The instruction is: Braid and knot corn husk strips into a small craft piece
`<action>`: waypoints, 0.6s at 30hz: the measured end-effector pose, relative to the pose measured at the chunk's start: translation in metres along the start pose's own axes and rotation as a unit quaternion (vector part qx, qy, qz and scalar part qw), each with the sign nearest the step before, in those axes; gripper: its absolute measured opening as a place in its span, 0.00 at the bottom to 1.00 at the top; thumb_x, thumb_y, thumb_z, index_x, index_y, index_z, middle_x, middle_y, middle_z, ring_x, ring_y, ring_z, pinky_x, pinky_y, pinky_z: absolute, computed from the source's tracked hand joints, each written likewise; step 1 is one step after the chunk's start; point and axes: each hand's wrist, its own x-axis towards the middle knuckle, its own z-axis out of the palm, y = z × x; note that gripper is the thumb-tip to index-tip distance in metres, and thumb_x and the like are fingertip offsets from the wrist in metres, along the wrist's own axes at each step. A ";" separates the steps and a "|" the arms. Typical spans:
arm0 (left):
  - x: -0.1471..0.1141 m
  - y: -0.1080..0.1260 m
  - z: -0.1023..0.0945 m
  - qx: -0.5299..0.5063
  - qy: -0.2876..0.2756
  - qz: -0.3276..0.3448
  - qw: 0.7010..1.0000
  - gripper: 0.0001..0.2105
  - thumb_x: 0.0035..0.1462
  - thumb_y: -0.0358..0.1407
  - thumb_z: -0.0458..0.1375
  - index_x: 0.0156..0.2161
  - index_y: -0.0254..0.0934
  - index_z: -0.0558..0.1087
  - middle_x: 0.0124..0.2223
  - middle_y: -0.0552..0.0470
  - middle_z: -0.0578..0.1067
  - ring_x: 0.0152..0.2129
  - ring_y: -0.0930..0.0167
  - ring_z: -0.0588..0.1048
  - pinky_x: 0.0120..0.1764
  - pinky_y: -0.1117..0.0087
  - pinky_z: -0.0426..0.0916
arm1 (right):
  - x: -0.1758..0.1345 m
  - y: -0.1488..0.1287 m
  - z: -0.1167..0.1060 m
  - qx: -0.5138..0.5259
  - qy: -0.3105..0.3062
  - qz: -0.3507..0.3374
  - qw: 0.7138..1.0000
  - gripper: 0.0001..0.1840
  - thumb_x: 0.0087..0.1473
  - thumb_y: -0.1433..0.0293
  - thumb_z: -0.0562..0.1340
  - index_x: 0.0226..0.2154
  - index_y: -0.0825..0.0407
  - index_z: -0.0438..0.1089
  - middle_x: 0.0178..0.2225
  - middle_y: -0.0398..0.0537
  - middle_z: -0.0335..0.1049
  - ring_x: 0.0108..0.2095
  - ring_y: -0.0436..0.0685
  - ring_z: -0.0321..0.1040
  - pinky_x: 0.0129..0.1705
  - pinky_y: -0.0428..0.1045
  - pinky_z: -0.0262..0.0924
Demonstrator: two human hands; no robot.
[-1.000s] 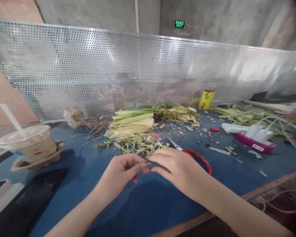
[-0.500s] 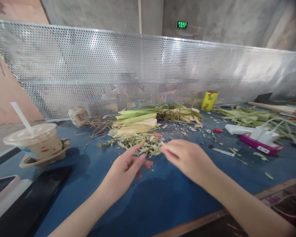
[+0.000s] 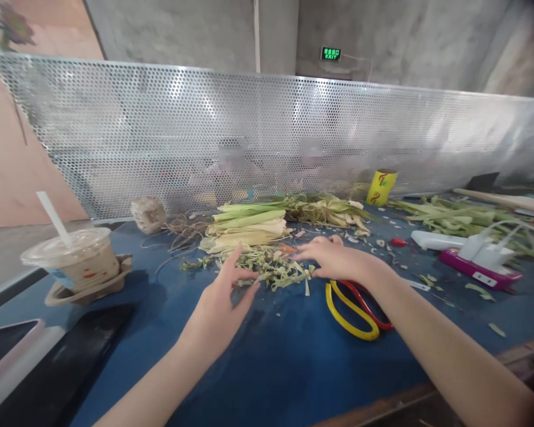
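Observation:
A loose pile of curled green leaf scraps [image 3: 279, 270] lies on the blue tabletop. At its left edge is my left hand [image 3: 226, 296], thumb and fingers apart, touching or nearly touching the scraps. Across the pile, my right hand [image 3: 336, 256] is palm down with its fingers stretched out toward the scraps. Neither hand holds anything that I can see. Scissors with yellow and red handles [image 3: 353, 314] lie under my right wrist, their blades hidden. Just behind the pile sits a stack of pale green and cream corn husks [image 3: 249, 222].
At left stand a drink cup with straw [image 3: 78, 258], a black tablet-like slab [image 3: 66, 362] and a phone [image 3: 9, 344]. Twine [image 3: 182, 228] lies behind. To the right are a purple power strip [image 3: 480, 270], a yellow roll [image 3: 381, 187] and more husks [image 3: 449, 213]. A perforated metal screen [image 3: 267, 118] closes the back.
My right hand has moved forward, its bunched fingers now extended. My left hand has spread and reached to the scraps. The scissors have come into view under my right arm.

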 end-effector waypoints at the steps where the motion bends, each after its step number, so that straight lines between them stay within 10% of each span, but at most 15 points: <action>1: 0.000 -0.001 -0.001 0.014 0.012 0.006 1.000 0.30 0.55 0.37 0.51 0.60 0.41 0.44 0.43 0.54 0.76 0.40 0.69 0.73 0.42 0.67 0.66 | 0.000 -0.005 0.004 -0.003 -0.013 -0.014 1.000 0.21 0.40 0.73 0.65 0.39 0.38 0.71 0.43 0.44 0.69 0.46 0.62 0.60 0.45 0.53 0.50; 8: 0.000 0.001 0.002 0.071 0.013 0.056 0.996 0.21 0.56 0.36 0.50 0.54 0.44 0.55 0.44 0.53 0.75 0.44 0.65 0.71 0.42 0.64 0.67 | 0.000 -0.007 0.012 -0.017 0.020 -0.057 0.998 0.08 0.44 0.79 0.60 0.23 0.52 0.71 0.32 0.50 0.71 0.43 0.62 0.58 0.45 0.57 0.40; 18: 0.001 -0.004 0.001 0.145 0.051 0.161 0.975 0.24 0.52 0.42 0.55 0.54 0.41 0.58 0.54 0.45 0.67 0.53 0.61 0.61 0.51 0.54 0.57 | -0.022 -0.024 -0.029 0.082 0.030 -0.219 0.972 0.08 0.54 0.74 0.55 0.28 0.49 0.68 0.32 0.42 0.71 0.38 0.53 0.62 0.47 0.53 0.43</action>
